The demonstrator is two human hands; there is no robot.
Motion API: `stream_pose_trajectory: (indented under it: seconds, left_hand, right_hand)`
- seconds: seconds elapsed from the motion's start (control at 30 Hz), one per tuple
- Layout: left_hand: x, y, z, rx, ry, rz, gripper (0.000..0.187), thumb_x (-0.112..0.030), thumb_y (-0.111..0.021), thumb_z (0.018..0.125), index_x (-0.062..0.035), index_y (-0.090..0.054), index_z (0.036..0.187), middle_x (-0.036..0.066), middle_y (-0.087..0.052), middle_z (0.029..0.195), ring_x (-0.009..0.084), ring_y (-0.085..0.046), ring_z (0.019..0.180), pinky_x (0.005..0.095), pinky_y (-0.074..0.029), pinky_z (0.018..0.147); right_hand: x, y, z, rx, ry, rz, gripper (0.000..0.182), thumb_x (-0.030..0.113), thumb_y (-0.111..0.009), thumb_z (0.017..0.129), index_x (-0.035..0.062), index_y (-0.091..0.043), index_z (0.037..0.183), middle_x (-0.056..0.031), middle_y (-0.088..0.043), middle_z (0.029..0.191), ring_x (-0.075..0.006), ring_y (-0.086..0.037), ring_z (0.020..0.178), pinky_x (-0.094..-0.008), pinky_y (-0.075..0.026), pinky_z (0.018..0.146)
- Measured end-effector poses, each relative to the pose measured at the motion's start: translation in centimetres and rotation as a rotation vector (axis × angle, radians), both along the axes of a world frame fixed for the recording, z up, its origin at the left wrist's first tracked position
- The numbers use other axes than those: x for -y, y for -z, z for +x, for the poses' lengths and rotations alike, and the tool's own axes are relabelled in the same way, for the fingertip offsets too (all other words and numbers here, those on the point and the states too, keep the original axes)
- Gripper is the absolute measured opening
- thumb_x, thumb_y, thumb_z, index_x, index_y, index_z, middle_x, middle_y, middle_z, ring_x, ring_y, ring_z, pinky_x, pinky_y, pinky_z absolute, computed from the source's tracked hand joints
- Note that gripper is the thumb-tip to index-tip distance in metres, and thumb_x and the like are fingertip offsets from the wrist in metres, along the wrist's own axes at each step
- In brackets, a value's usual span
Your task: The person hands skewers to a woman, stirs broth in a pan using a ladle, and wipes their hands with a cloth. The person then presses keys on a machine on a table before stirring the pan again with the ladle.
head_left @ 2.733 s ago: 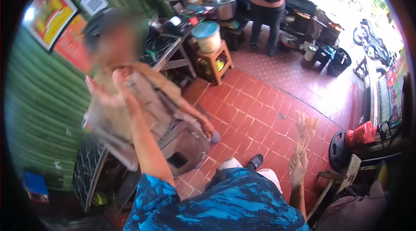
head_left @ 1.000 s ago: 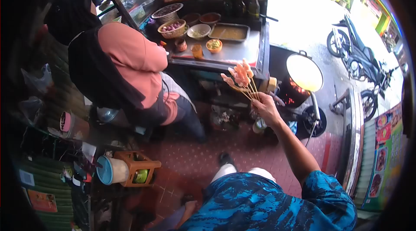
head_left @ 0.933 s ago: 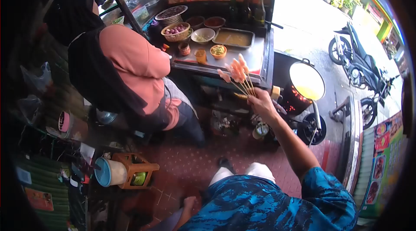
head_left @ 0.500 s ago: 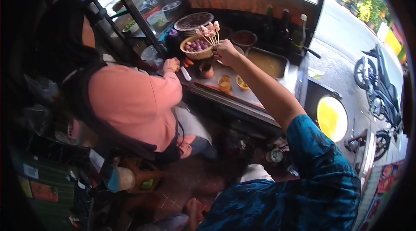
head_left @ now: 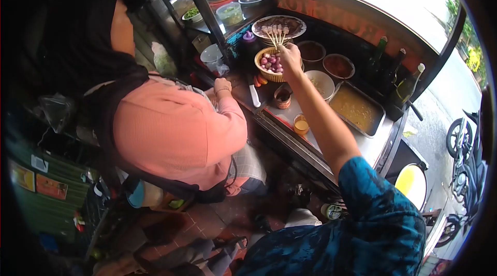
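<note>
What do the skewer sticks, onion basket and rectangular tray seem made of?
Skewer sticks: probably bamboo or wood, pale, thin and dull-looking. Basket: likely plastic, fairly matte, with a ribbed yellowish wall; cane is possible. Tray: apparently metal, its grey rim shiny.

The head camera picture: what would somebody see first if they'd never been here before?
Probably the bunch of skewers near the top middle, held up in the grip of the person's right hand. Just below them, purple onions fill a yellowish basket. A co-worker's big salmon-pink top stands out too, left of the middle.
</note>
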State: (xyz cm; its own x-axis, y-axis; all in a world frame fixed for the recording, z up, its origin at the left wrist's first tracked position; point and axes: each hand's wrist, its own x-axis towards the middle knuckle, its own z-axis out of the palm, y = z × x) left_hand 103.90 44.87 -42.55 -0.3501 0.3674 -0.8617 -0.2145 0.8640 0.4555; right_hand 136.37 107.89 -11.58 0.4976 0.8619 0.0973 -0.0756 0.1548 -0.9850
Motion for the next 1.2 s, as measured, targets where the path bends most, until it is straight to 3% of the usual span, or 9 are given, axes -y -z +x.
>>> stream_pose_trajectory:
  seconds: [0.1,0.2,0.37,0.5,0.6,0.7,0.8,1.03,1.2]
  left_hand:
    - [-0.4,-0.2,-1.0,0.017,-0.025,-0.007,0.025,-0.015,-0.058,0.085,-0.0045,-0.055,0.107,0.010,-0.060,0.082,0.0225,-0.059,0.070,0.0330,-0.049,0.060]
    - [-1.4,0.2,-3.2,0.041,-0.004,-0.013,0.026,-0.016,-0.058,0.085,-0.0046,-0.055,0.108,0.010,-0.059,0.082,0.0230,-0.059,0.071,0.0339,-0.049,0.061]
    - [-4.8,1.1,-9.4,0.077,0.137,-0.042,0.028,-0.018,-0.058,0.084,-0.0046,-0.055,0.108,0.011,-0.059,0.082,0.0238,-0.059,0.072,0.0354,-0.049,0.062]
    - [-8.4,1.8,-12.1,0.089,0.295,-0.066,0.029,-0.019,-0.059,0.084,-0.0046,-0.054,0.109,0.011,-0.059,0.082,0.0245,-0.059,0.073,0.0366,-0.049,0.063]
    - [-10.2,2.3,-12.3,0.071,0.391,-0.071,0.031,-0.021,-0.059,0.084,-0.0046,-0.054,0.109,0.012,-0.059,0.082,0.0250,-0.059,0.074,0.0374,-0.049,0.064]
    - [-11.6,3.2,-12.0,0.049,0.541,-0.085,0.030,-0.018,-0.057,0.085,-0.0051,-0.053,0.111,0.012,-0.059,0.084,0.0247,-0.059,0.073,0.0379,-0.049,0.063]
    - [-12.0,3.7,-9.8,0.089,0.670,-0.097,0.029,-0.017,-0.056,0.085,-0.0051,-0.053,0.112,0.012,-0.059,0.086,0.0248,-0.059,0.072,0.0370,-0.049,0.063]
    - [-8.3,2.1,-1.2,0.086,0.832,0.025,0.027,-0.017,-0.056,0.087,-0.0044,-0.055,0.110,0.013,-0.060,0.085,0.0227,-0.059,0.071,0.0363,-0.049,0.062]
    - [-1.9,1.5,3.1,-0.013,0.964,-0.002,0.027,-0.017,-0.056,0.087,-0.0034,-0.055,0.111,0.010,-0.061,0.083,0.0201,-0.058,0.064,0.0299,-0.048,0.052]
  right_hand:
    - [10.1,-2.4,-1.5,-0.384,-0.212,0.286,0.029,0.018,-0.054,0.091,-0.0010,-0.050,0.112,-0.0104,-0.059,0.090,-0.0115,-0.057,0.077,-0.0243,-0.049,0.064]
    - [20.0,0.8,-2.6,-0.284,-0.401,0.348,0.023,0.024,-0.051,0.093,0.0015,-0.055,0.094,-0.0058,-0.058,0.076,-0.0114,-0.055,0.062,-0.0240,-0.045,0.057]
    - [39.0,9.2,-3.5,-0.036,-0.594,-0.290,0.030,0.032,-0.052,0.094,0.0029,-0.058,0.086,-0.0010,-0.057,0.071,-0.0083,-0.053,0.063,-0.0229,-0.044,0.058]
    - [52.3,13.4,-2.8,0.471,-0.399,-0.712,0.034,0.035,-0.060,0.087,0.0010,-0.062,0.088,-0.0162,-0.065,0.080,-0.0295,-0.064,0.076,-0.0390,-0.049,0.069]
    - [61.6,18.7,-2.1,0.435,-0.134,-0.858,0.031,0.031,-0.064,0.082,0.0010,-0.062,0.088,-0.0193,-0.065,0.084,-0.0359,-0.063,0.082,-0.0416,-0.049,0.071]
    - [69.2,20.8,-1.6,0.376,0.199,-0.929,0.026,0.025,-0.070,0.077,0.0019,-0.059,0.080,-0.0172,-0.064,0.076,-0.0315,-0.064,0.074,-0.0405,-0.050,0.067]
    - [75.7,23.8,-1.0,0.028,0.423,-0.925,0.017,0.012,-0.071,0.074,0.0013,-0.058,0.073,-0.0053,-0.058,0.064,-0.0130,-0.058,0.057,-0.0294,-0.048,0.053]
    - [93.2,31.2,-1.2,-0.080,0.750,-1.054,0.018,0.013,-0.069,0.077,-0.0001,-0.062,0.066,-0.0055,-0.057,0.055,-0.0134,-0.052,0.045,-0.0297,-0.043,0.041]
    - [104.6,36.6,0.6,-0.621,0.776,-1.066,0.026,0.019,-0.059,0.088,-0.0016,-0.061,0.073,-0.0062,-0.055,0.058,-0.0142,-0.050,0.044,-0.0277,-0.041,0.039]
